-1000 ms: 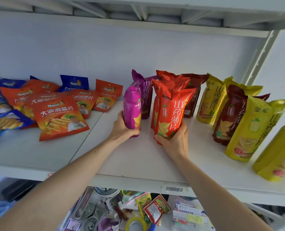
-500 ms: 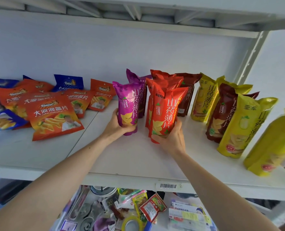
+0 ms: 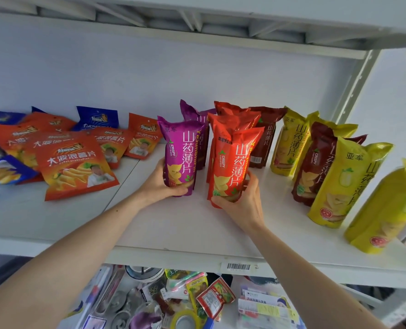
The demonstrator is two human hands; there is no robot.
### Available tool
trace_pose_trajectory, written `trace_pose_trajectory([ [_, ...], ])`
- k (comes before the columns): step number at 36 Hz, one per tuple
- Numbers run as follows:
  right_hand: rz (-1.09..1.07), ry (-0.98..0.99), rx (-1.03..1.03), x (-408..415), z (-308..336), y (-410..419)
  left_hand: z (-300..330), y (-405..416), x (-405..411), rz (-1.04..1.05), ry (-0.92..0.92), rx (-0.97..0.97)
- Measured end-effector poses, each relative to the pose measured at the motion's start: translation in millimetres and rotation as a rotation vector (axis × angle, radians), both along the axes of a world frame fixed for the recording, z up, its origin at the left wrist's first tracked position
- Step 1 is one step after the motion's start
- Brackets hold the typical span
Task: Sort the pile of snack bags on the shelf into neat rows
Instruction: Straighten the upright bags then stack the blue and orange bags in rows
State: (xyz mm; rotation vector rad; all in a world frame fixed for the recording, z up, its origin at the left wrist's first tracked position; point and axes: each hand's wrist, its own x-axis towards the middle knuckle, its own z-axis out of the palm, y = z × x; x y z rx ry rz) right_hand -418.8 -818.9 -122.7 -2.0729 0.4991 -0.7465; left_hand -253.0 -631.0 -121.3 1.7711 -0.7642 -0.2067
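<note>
My left hand (image 3: pixel 159 186) grips the base of a purple snack bag (image 3: pixel 180 150) that stands upright on the white shelf (image 3: pixel 173 233), its front facing me. My right hand (image 3: pixel 242 203) holds the base of a red snack bag (image 3: pixel 232 165) standing at the head of a row of red bags. Another purple bag (image 3: pixel 197 117) stands behind the held one. To the right stand a dark red bag (image 3: pixel 266 136), yellow bags (image 3: pixel 289 141) and a maroon bag (image 3: pixel 313 162). Flat orange bags (image 3: pixel 73 167) and blue bags (image 3: pixel 97 117) lie in a loose pile at the left.
The shelf's back wall (image 3: pixel 149 74) is close behind the bags, and an upper shelf (image 3: pixel 221 22) hangs overhead. A metal upright (image 3: pixel 356 84) stands at the right rear. Below the shelf's front edge lies a cluttered lower level (image 3: pixel 185 302) with small packets and tape.
My left hand has turned the purple bag so that its printed front faces me and set it upright. My right hand stays on the red bag.
</note>
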Motion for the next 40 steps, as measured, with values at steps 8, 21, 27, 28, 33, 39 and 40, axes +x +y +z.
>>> trace_pose_trajectory([
  [8, -0.037, -0.150, -0.052, -19.8, 53.4, -7.0, 23.3, 9.9, 5.7, -0.061, 0.085, -0.043],
  [21, 0.011, 0.023, -0.681, 89.4, 227.2, -15.5, 50.7, -2.4, 20.7, -0.171, -0.030, 0.053],
  [27, 0.288, 0.630, -0.974, 185.7, 242.7, -2.3, 32.1, -4.3, 32.2, -0.206, 0.002, 0.116],
  [28, 0.290, 0.702, -1.011, 197.2, 241.1, -0.9, 30.8, -4.3, 33.0, -0.213, 0.008, 0.124],
  [33, 0.375, 0.976, -1.051, 230.3, 228.2, 5.1, 24.3, -2.3, 36.6, -0.274, -0.016, 0.178],
  [39, 0.456, 0.887, -1.019, 227.9, 226.3, 8.3, 22.7, -1.1, 39.9, -0.296, -0.024, 0.182],
  [40, 0.470, 0.880, -1.005, 227.3, 227.1, 9.1, 22.7, -1.1, 39.8, -0.295, -0.023, 0.183],
])
